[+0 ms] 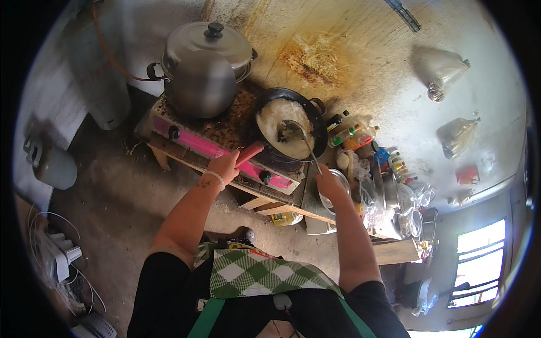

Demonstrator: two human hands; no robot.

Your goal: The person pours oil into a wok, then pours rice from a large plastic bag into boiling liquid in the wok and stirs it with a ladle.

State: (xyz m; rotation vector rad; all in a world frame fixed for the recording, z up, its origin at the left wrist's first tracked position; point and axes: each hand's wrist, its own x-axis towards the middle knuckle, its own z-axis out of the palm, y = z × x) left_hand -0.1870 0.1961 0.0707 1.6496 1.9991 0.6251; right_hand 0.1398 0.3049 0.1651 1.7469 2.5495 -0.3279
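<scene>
My left hand [224,167] is closed around the reddish handle [250,154] of a dark wok [320,122], which sits on the right burner of a two-burner gas stove [190,141] with a pink front. Pale, mushy food [282,110] fills much of the wok. My right hand [330,184] grips the long handle of a metal ladle [310,148]; the ladle's head rests in the food near the wok's middle. A dark patch shows at the ladle's head, too unclear to name.
A large lidded steamer pot [203,80] stands on the left burner. Bottles [344,136], plastic bags and a metal bowl [340,177] crowd the counter at the right. Gas cylinders [55,162] stand at the left. An oil jug [287,218] is under the table.
</scene>
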